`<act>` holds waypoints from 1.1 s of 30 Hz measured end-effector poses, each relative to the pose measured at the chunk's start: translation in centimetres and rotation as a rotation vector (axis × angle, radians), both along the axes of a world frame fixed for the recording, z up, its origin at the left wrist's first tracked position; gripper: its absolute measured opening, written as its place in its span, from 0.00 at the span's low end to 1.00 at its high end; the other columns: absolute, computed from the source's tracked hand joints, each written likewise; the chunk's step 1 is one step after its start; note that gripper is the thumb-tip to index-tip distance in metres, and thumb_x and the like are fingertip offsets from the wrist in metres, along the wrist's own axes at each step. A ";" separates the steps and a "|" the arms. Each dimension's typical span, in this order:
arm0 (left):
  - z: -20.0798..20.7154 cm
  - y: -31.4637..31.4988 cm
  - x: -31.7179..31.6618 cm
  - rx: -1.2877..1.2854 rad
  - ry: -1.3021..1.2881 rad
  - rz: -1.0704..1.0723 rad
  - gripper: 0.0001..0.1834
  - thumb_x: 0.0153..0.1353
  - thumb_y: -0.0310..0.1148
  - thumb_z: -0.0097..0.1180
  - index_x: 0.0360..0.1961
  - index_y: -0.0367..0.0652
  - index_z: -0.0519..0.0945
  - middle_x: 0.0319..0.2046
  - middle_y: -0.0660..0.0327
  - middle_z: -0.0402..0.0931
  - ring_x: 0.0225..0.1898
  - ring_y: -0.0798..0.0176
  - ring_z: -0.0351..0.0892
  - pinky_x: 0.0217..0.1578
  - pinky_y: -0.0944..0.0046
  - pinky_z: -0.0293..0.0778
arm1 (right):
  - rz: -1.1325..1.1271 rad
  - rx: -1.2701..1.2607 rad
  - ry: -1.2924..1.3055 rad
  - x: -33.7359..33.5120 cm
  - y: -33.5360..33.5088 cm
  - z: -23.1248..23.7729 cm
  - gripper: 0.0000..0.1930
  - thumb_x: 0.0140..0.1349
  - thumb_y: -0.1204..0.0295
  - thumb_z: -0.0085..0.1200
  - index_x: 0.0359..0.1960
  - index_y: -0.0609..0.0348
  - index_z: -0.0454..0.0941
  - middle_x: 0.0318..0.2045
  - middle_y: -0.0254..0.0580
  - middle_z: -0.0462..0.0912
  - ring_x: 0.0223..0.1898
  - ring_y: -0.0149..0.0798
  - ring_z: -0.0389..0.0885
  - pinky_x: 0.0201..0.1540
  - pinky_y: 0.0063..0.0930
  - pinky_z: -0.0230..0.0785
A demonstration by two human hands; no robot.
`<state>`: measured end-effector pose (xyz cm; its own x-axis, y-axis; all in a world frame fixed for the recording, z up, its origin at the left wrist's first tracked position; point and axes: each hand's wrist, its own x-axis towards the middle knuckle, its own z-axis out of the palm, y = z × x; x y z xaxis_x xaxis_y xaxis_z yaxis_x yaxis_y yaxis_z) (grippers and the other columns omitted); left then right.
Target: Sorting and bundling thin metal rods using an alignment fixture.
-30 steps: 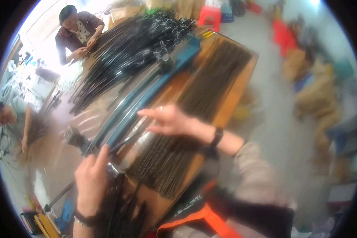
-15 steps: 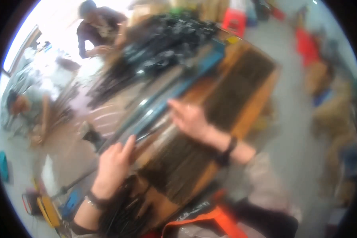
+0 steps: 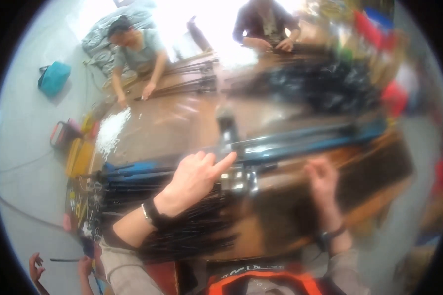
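Note:
My left hand point(image 3: 193, 183) is over the middle of the table, most fingers curled and one digit stretched to the right. What it holds, if anything, is hidden. Its outstretched tip comes close to a long blue and dark bar-shaped fixture point(image 3: 310, 145). Just right of that hand lie shiny metal blocks point(image 3: 238, 181). My right hand point(image 3: 324, 179) hovers at the near side of the fixture, its fingers bent but smeared by motion; no thing shows clearly in it. Beneath my left forearm lies a bundle of thin black rods point(image 3: 192, 223).
A brown mat point(image 3: 300, 216) covers the table's near right. Black plastic-wrapped goods point(image 3: 320, 88) lie at the far right. One co-worker point(image 3: 138, 54) handles dark rods at the far left; another person point(image 3: 266, 24) works at the back. Other hands point(image 3: 85, 268) show at the lower left.
The view has swung left, so the table lies more level in it. My hands are farther apart, the right one away from the fixture's edge, its finger no longer stretched out.

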<state>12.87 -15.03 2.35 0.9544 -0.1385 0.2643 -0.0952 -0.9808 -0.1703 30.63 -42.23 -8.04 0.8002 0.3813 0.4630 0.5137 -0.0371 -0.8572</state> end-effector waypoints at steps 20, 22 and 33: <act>-0.3 1.4 -5.4 -0.115 -0.016 -0.044 0.30 0.50 0.23 0.56 0.58 0.52 0.74 0.25 0.62 0.71 0.28 0.59 0.75 0.29 0.60 0.74 | 0.184 0.000 -0.792 -1.8 3.7 -0.9 0.13 0.56 0.81 0.61 0.45 0.58 0.82 0.22 0.38 0.75 0.22 0.39 0.72 0.27 0.31 0.66; -0.6 1.1 -5.7 -0.101 -0.040 0.006 0.29 0.50 0.23 0.56 0.56 0.52 0.75 0.25 0.62 0.71 0.27 0.59 0.75 0.29 0.60 0.74 | 0.029 -0.087 -0.781 0.1 1.3 -2.4 0.12 0.58 0.78 0.60 0.44 0.58 0.82 0.22 0.39 0.75 0.22 0.39 0.72 0.25 0.32 0.64; 3.6 7.7 -8.0 -0.150 -0.391 0.182 0.06 0.59 0.22 0.54 0.37 0.41 0.75 0.28 0.50 0.73 0.31 0.44 0.75 0.31 0.51 0.73 | -0.051 -0.244 -0.570 3.7 2.8 -4.6 0.08 0.65 0.73 0.54 0.43 0.60 0.80 0.28 0.42 0.77 0.30 0.40 0.76 0.34 0.30 0.67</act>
<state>4.89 -7.34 5.96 0.7844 0.0895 0.6137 0.1240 -0.9922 -0.0138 34.36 -39.41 -12.67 0.4729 0.4981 0.7268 0.8804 -0.2340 -0.4124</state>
